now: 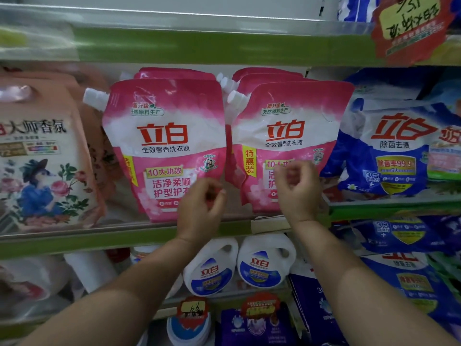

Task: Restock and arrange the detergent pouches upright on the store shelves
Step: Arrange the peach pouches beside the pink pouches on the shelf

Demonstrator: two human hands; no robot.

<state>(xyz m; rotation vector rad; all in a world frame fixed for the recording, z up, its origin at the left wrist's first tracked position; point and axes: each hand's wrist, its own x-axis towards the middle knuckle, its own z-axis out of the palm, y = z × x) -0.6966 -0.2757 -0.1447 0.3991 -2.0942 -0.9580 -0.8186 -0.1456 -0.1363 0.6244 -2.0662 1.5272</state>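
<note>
Left hand [200, 208]: raised before the lower right corner of the left pink pouch [166, 146]; fingers loosely curled, nothing gripped; contact with the pouch cannot be told.
Right hand [298, 189]: before the lower middle of the right pink pouch [290, 143]; fingers blurred, loosely curled, holding nothing that shows.
Pink pouches: two rows side by side at the middle shelf [99, 239] front edge, upright, leaning back a little, white spouts at upper left; more pink pouches stacked behind each.
Left end of shelf: peach pouch [42, 156] with a flower print.
Right end: blue pouches [389, 148], slumped.
Shelf below: two white jugs [239, 263] under the hands.
Top right: red price tag [411, 26].
</note>
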